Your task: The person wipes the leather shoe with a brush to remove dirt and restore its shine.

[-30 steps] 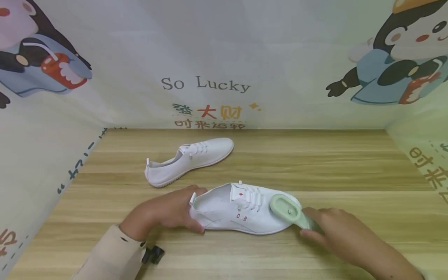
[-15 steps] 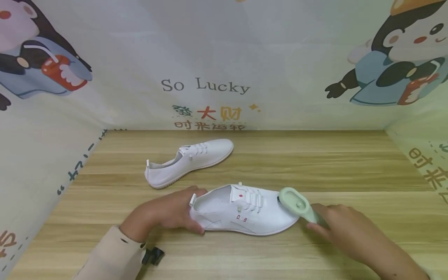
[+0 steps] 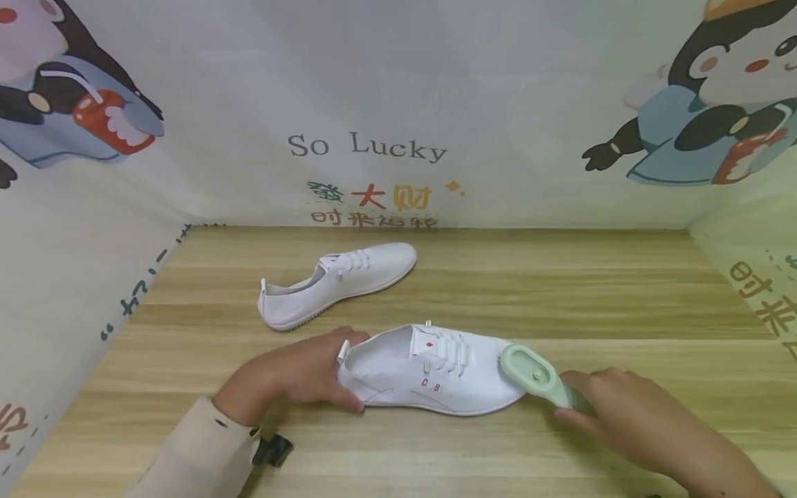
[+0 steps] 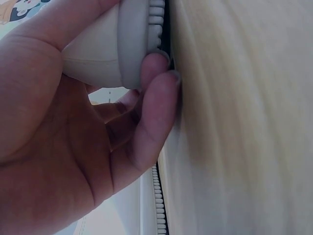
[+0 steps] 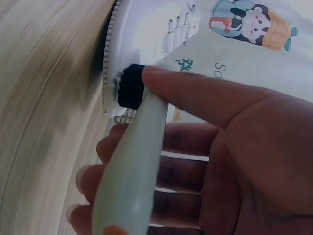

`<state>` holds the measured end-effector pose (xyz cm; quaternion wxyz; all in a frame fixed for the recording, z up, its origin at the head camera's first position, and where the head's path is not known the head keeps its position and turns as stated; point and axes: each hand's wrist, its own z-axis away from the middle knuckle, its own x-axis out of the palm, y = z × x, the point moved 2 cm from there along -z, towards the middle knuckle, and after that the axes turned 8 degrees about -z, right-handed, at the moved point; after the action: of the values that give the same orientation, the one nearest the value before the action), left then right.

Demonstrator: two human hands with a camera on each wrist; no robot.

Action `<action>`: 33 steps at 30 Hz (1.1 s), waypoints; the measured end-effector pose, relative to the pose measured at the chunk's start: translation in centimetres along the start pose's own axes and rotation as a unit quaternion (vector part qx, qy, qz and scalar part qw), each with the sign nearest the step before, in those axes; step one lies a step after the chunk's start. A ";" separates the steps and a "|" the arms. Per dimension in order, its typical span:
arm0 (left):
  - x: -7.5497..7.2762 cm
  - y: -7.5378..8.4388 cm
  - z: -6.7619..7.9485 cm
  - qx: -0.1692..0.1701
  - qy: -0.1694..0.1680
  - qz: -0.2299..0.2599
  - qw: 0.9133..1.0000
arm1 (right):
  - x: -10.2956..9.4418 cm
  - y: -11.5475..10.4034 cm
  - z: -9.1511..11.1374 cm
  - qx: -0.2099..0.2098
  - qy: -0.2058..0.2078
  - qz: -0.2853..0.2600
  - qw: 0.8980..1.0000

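A white lace-up shoe (image 3: 386, 366) lies sole down on the wooden surface, toe pointing right. My left hand (image 3: 317, 370) grips its heel, thumb on the near side; in the left wrist view the fingers (image 4: 156, 117) curl under the heel's edge. My right hand (image 3: 629, 408) holds a pale green brush (image 3: 532, 373) by its handle, the head resting over the shoe's toe. Dark bristles (image 5: 131, 87) touch the toe in the right wrist view, and the thumb (image 5: 195, 93) presses near the brush head.
Behind the held shoe lies a second white shoe (image 3: 336, 287), tilted, its toe toward the back right. A printed cloth wall (image 3: 529, 173) closes off the back and both sides. A small black object (image 3: 272, 451) sits by the left sleeve (image 3: 193, 449).
The brush has moved from the middle of the toe area to the right, toward the toe tip, with a slight lift in between. The left hand and both shoes stay in place.
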<state>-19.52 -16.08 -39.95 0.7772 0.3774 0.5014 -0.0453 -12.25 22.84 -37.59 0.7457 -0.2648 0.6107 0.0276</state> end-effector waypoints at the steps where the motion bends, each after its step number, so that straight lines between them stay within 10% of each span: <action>1: 0.0 0.0 0.0 0.001 0.000 0.000 1.000 | 0.0 0.0 0.0 -0.006 -0.003 -0.006 1.000; 9: -0.1 0.0 0.0 0.005 -0.001 0.000 1.000 | 0.5 -0.7 -0.3 -0.057 0.006 -0.027 0.998; 33: -0.4 0.3 0.1 0.000 -0.001 -0.010 1.000 | 0.3 -0.6 -0.9 -0.006 0.066 0.014 0.998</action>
<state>-19.52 -16.05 -39.48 0.7772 0.3723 0.5045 -0.0536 -12.78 21.86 -37.78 0.7020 -0.2620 0.6618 0.0243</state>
